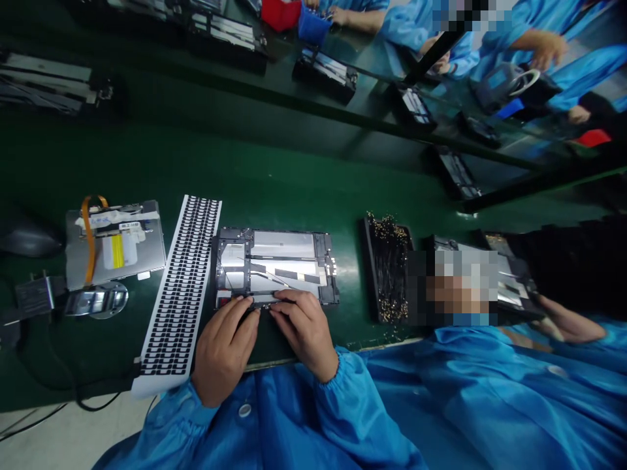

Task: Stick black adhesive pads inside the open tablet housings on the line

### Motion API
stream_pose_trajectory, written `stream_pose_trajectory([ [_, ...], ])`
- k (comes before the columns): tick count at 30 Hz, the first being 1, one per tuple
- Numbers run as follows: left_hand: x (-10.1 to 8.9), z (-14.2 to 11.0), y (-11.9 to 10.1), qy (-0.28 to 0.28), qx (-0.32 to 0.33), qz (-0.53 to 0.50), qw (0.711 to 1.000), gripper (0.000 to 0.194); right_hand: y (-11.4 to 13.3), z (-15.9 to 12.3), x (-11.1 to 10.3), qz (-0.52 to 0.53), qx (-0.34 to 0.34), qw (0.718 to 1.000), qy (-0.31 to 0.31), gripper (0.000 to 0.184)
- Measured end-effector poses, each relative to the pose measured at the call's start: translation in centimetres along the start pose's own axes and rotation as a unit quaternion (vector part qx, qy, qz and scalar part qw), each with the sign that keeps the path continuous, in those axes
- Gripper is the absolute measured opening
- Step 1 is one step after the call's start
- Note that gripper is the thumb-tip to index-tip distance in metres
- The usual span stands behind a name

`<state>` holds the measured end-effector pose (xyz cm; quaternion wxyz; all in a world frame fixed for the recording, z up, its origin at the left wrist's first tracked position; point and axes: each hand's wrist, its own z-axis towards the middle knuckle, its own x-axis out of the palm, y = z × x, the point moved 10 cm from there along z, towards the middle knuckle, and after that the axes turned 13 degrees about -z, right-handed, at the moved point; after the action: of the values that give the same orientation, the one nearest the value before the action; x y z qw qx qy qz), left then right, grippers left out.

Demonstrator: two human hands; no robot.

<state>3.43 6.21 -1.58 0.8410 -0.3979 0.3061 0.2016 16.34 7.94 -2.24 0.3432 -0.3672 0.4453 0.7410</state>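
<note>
An opened tablet housing [284,251] lies flat on the green table before me, with silver battery plates, a black frame and thin dark strips across it. My left hand [223,349] is closed at its near edge, left of the middle, fingertips pressed together on the black frame. Just to the right, my right hand [307,333] pinches the same edge with thumb and fingers. Any small part under the fingertips is hidden. Left of the housing lies a long white sheet [164,385] with rows of black adhesive pieces.
At left are a silver device [153,245] with an orange ribbon cable, a metal puck [98,300] and a black adapter [34,297]. A black tray [375,287] of thin cables stands right. A co-worker's hand [571,320] is farther right; a shelf with stacked housings [326,72] runs behind.
</note>
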Motion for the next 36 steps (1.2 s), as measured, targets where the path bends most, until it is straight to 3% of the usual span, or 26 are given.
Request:
stream_pose_trajectory([
  [10, 0.5, -0.4, -0.2, 0.024, 0.017, 0.015, 0.999, 0.039, -0.4, 0.0, -0.3, 0.036, 0.016, 0.999, -0.024, 0.015],
  [16, 0.4, 0.0, -0.1, 0.019, 0.025, 0.021, 0.999, 0.036, -0.1, -0.2, 0.0, 0.001, 0.02, 1.0, -0.011, 0.014],
  [19, 0.1, 0.2, -0.6, 0.008, 0.03, 0.02, 0.999, 0.034, 1.2, -0.9, 0.1, -0.047, -0.01, 0.999, -0.024, 0.022],
  [22, -1.0, -0.7, -2.3, -0.019, 0.038, 0.0, 0.999, 0.027, 3.2, -1.9, 0.1, -0.123, -0.088, 0.988, -0.032, 0.034],
  [26, -4.3, -4.6, -3.8, -0.048, 0.026, -0.024, 0.998, 0.02, 3.9, -2.6, -0.2, -0.171, -0.142, 0.975, 0.001, 0.041],
  [29, -8.2, -8.2, -1.6, -0.07, -0.047, 0.014, 0.996, 0.025, 4.6, -2.5, -1.0, -0.157, -0.115, 0.981, -0.002, 0.038],
  [31, -9.8, -10.2, 1.0, -0.049, -0.109, 0.057, 0.991, 0.035, 6.5, -2.5, -0.7, -0.102, -0.093, 0.99, -0.007, 0.03],
  [33, -10.0, -11.5, 3.1, -0.003, -0.145, 0.093, 0.985, 0.044, 9.5, -2.8, 1.3, -0.026, -0.097, 0.995, 0.025, 0.018],
  [36, -9.3, -11.9, 4.3, 0.026, -0.156, 0.114, 0.981, 0.046, 13.6, -3.2, 5.6, 0.011, -0.113, 0.989, 0.094, 0.007],
])
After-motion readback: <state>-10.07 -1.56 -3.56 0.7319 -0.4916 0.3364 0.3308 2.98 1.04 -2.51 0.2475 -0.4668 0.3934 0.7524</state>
